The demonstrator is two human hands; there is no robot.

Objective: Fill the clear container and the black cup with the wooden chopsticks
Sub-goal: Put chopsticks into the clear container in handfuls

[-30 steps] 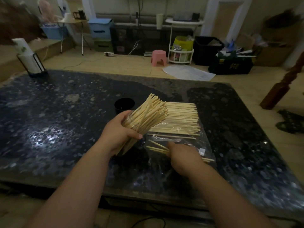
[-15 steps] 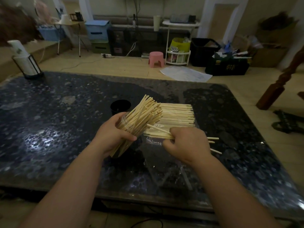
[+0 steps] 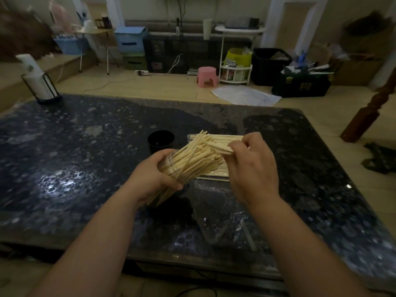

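Now, on the head view, my right hand [image 3: 250, 168] has come up off the plastic bag [image 3: 214, 202], where it was gathering loose sticks half a second ago. It pinches a few wooden chopsticks [image 3: 218, 146] against the splayed tips of the bundle [image 3: 192, 161] already standing in the clear container [image 3: 168, 162]. I read that as another batch going in. The container looks nearly full, while the black cup [image 3: 161, 139], just beyond it on the table [image 3: 75, 146], appears empty. My left hand [image 3: 150, 181] grips the tilted container around its middle, and the remaining pile [image 3: 216, 137] lies just behind my right hand.
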